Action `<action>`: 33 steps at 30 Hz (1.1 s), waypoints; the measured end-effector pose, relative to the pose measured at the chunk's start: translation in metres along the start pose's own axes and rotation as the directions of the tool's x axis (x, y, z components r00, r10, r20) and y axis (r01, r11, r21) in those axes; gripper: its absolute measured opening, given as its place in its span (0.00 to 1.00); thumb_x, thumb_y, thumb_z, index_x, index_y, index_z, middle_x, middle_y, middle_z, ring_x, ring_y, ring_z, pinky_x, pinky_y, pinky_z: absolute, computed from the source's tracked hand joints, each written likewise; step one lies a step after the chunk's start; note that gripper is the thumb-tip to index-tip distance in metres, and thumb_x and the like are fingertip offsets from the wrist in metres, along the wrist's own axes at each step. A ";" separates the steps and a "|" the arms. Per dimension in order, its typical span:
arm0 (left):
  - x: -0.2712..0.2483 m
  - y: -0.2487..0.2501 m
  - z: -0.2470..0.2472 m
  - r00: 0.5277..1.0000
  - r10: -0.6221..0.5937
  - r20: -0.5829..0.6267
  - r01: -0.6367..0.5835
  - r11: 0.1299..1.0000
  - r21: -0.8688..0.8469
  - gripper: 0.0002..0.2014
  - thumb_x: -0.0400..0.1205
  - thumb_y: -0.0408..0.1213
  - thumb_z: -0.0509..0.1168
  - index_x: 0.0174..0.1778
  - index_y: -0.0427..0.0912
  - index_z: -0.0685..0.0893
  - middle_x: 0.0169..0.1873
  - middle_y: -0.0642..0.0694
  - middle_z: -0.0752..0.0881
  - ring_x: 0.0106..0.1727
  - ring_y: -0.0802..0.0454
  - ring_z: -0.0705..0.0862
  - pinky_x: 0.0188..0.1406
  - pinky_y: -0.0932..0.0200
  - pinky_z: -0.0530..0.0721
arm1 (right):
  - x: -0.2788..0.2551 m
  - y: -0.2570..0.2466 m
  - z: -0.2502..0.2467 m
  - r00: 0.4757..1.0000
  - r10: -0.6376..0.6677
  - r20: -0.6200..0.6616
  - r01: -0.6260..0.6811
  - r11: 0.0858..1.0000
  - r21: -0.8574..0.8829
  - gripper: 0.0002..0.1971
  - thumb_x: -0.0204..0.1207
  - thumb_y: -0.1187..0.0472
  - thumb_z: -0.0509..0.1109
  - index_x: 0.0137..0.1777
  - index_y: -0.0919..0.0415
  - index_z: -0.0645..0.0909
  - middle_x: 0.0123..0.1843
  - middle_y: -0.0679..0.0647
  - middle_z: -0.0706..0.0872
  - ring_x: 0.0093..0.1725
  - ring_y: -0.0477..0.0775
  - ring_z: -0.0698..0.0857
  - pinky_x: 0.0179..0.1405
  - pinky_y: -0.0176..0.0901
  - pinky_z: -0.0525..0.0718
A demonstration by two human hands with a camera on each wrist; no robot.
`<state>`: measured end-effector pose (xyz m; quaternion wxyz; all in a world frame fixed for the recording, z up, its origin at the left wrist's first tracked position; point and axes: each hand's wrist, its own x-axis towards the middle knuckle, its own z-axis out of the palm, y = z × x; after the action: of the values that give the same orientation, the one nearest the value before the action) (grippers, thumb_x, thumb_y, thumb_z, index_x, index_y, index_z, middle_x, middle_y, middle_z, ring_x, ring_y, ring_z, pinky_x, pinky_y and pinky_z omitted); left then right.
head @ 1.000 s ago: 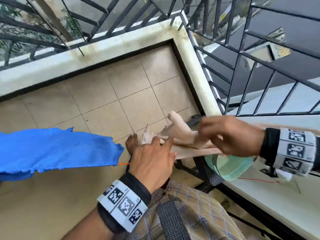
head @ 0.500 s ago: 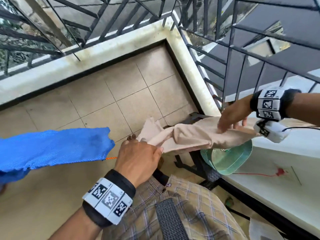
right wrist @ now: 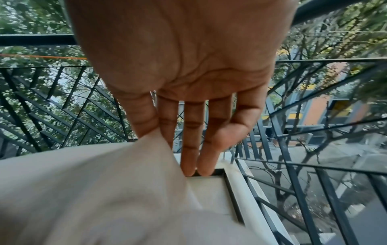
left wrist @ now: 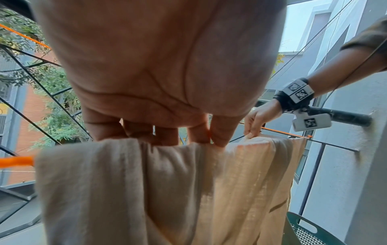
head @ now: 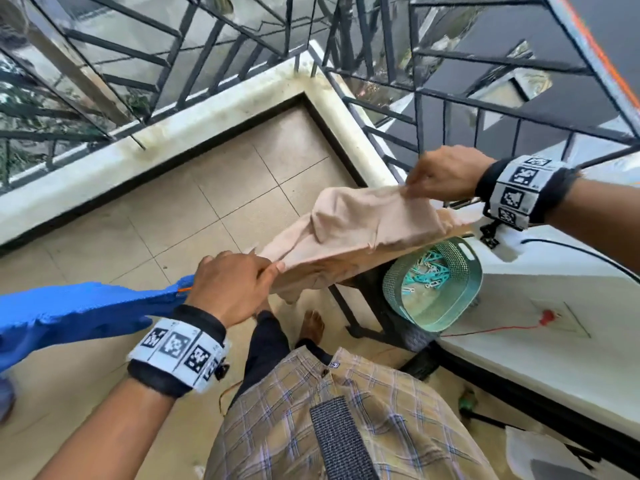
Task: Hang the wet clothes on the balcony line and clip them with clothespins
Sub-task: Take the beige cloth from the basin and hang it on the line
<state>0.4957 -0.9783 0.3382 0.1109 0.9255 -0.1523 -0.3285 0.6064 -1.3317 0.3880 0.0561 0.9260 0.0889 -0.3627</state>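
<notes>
A beige cloth lies draped over the orange line, hanging down on both sides. My left hand grips its left end at the line, fingers curled over the top fold. At the cloth's right top edge my right hand pinches the fabric between thumb and forefinger, the other fingers straight. A blue cloth hangs on the same line to the left. Teal and white clothespins lie in a teal basket below the cloth's right end.
Black metal railings enclose the balcony corner above a white ledge. A white table stands on the right with a dark frame under it. My bare foot is on the tiled floor.
The bunched beige cloth has been drawn out along the line. My right hand has risen and shifted to its right edge, my left holds the left end. The basket's pins now show.
</notes>
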 end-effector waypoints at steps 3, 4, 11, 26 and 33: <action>0.000 0.000 0.005 1.000 -0.013 0.000 0.013 1.000 -0.001 0.23 0.88 0.59 0.45 0.58 0.59 0.86 0.38 0.51 0.84 0.46 0.46 0.79 0.52 0.48 0.76 | -0.020 0.015 0.015 0.993 0.016 0.121 -0.015 1.000 -0.011 0.20 0.80 0.32 0.61 0.55 0.41 0.87 0.55 0.48 0.88 0.49 0.54 0.81 0.53 0.47 0.79; -0.001 0.000 0.008 1.000 -0.021 -0.005 0.021 1.000 -0.006 0.22 0.88 0.58 0.46 0.58 0.60 0.86 0.39 0.51 0.85 0.47 0.46 0.79 0.53 0.47 0.77 | -0.024 0.024 0.021 0.986 0.026 0.162 -0.024 1.000 -0.014 0.19 0.80 0.33 0.60 0.51 0.42 0.86 0.55 0.50 0.88 0.50 0.54 0.80 0.55 0.47 0.78; -0.001 -0.006 0.010 0.992 0.003 -0.124 -0.008 0.999 -0.033 0.13 0.85 0.57 0.59 0.55 0.61 0.86 0.44 0.50 0.90 0.52 0.41 0.84 0.44 0.49 0.75 | -0.065 0.081 0.036 0.984 0.041 0.175 -0.082 0.969 0.232 0.15 0.78 0.36 0.67 0.52 0.43 0.88 0.54 0.47 0.89 0.55 0.53 0.84 0.61 0.48 0.78; -0.008 -0.057 0.016 0.955 -0.040 -0.295 0.037 0.999 -0.016 0.11 0.79 0.30 0.69 0.54 0.48 0.89 0.45 0.41 0.92 0.48 0.33 0.87 0.45 0.44 0.82 | -0.114 0.191 0.061 0.916 0.225 -0.332 -0.185 0.972 0.147 0.08 0.74 0.64 0.76 0.49 0.55 0.93 0.42 0.64 0.91 0.43 0.70 0.87 0.42 0.48 0.78; -0.002 -0.045 0.017 0.963 -0.069 -0.261 0.069 0.998 -0.008 0.06 0.78 0.31 0.71 0.48 0.42 0.91 0.41 0.38 0.91 0.46 0.33 0.87 0.43 0.47 0.80 | -0.117 0.206 0.054 0.912 0.284 -0.296 -0.267 0.959 0.097 0.12 0.70 0.71 0.74 0.48 0.55 0.93 0.43 0.61 0.92 0.37 0.61 0.81 0.41 0.46 0.77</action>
<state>0.4934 -0.9374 0.3128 0.1178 0.9656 -0.1042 -0.2073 0.5285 -1.5569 0.4360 0.0672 0.9754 -0.0448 -0.2052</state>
